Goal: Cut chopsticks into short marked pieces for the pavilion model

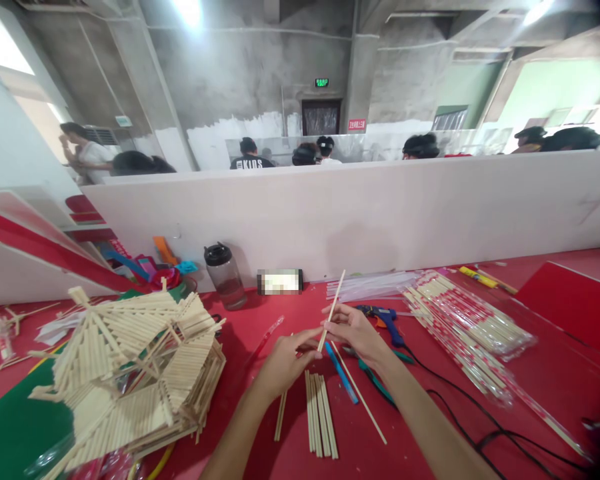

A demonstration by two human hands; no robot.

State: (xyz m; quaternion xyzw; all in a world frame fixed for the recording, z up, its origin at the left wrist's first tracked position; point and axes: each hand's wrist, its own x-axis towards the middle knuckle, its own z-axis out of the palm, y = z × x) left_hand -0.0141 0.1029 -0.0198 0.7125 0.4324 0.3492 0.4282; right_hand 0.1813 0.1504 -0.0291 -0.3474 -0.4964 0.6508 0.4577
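Between my two hands a thin wooden chopstick (336,303) is held up at a slant above the red table. My left hand (291,360) pinches its lower end. Higher up, the fingers of my right hand (354,331) close around it. Below them lies a row of several chopsticks (322,417), side by side. A pair of sticks (281,417) lies partly under my left wrist. Beneath my right hand are a blue pen-like stick (342,375), a single long chopstick (365,400) and green-handled pliers (380,383), partly hidden by my forearm.
A model built of sticks (145,373) fills the left side on a green mat (20,420). Behind stand a bottle (225,277) and a white panel (305,220). To the right lie a blue glue gun (387,323), black cables (450,380) and packaged chopsticks (470,320).
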